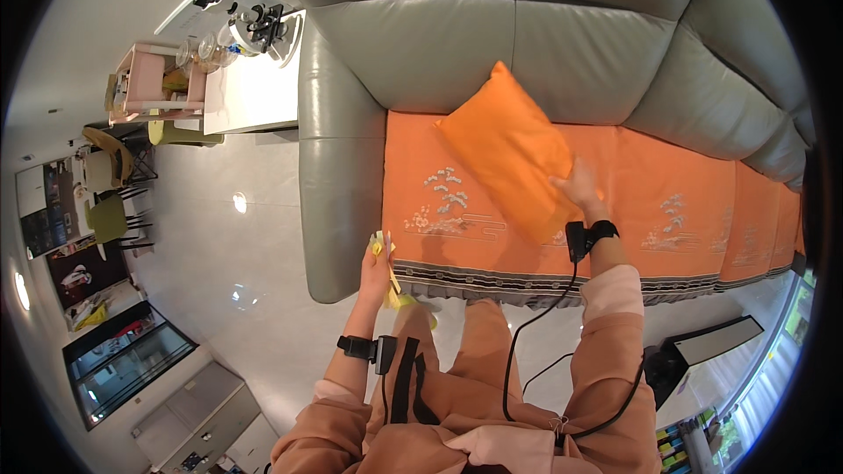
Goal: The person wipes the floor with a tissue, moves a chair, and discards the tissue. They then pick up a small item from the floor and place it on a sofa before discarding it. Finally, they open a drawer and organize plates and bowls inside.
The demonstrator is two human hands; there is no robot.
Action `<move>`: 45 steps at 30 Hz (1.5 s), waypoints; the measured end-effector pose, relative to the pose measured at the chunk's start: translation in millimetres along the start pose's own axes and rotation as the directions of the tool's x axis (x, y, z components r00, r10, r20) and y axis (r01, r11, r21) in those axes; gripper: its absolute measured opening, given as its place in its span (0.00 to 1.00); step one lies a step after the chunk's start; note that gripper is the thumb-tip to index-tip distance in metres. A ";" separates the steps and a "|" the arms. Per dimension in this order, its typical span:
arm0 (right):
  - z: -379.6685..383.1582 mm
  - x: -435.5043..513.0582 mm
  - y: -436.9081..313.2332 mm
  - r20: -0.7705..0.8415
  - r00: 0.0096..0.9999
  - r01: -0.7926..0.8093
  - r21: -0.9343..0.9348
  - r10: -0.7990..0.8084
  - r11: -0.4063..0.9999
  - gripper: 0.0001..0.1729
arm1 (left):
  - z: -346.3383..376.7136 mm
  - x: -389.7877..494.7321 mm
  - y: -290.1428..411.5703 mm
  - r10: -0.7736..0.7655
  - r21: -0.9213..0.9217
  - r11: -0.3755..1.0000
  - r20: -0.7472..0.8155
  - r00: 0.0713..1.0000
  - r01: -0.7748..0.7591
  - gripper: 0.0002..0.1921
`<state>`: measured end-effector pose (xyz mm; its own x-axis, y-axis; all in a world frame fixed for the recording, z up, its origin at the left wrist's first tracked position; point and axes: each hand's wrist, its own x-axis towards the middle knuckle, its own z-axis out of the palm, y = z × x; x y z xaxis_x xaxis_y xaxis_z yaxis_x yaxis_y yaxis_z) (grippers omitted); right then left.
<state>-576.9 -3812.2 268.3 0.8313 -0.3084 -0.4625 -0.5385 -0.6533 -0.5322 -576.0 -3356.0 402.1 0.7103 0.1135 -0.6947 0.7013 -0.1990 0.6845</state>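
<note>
My right hand [581, 185] grips the right edge of an orange cushion [504, 151], its thumb on the near face. The cushion stands at a slant above the orange seat cover [625, 201], one corner pointing up at the sofa backrest. Crumpled yellow and pale strips [393, 280] are held in my left hand [376, 271], beside the front of the left armrest [339, 210]. What these strips are made of I cannot tell. The cover bears embroidered trees and a dark patterned border. A black device is strapped to each wrist.
A grey-green leather sofa [421, 46] spans the far side. To the left stand a white table [253, 92] with a microscope [263, 26] and a pink shelf cart [148, 82]. Black cables [507, 368] hang by my legs. A black-and-white cabinet [698, 355] is at the right.
</note>
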 end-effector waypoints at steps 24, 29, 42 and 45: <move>252.8 -140.7 -392.4 0.037 0.980 0.159 0.435 -0.194 0.886 0.38 | -226.1 -73.9 -75.8 -0.031 -0.193 0.981 -0.151 0.988 0.002 0.11; 245.1 -134.1 -368.7 -0.380 0.923 0.025 0.211 0.058 0.977 0.46 | -227.1 -69.6 -87.5 -0.037 -0.200 0.980 -0.142 0.989 0.007 0.11; 260.2 -116.2 -389.2 0.477 0.860 0.336 -0.261 -0.182 0.905 0.57 | -254.2 -85.6 -76.7 0.083 -0.134 0.984 -0.209 0.974 -0.113 0.13; 249.5 -116.2 -408.3 0.351 0.904 0.369 -0.360 -0.242 0.857 0.41 | -303.9 -87.1 -72.6 0.135 -0.188 0.966 -0.205 0.969 -0.175 0.13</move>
<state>-488.1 -3337.1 362.4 0.8338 0.1220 -0.5385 -0.1050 -0.9224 -0.3717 -670.4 -3055.6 480.0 0.7958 0.2825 -0.5356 0.5651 -0.0286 0.8245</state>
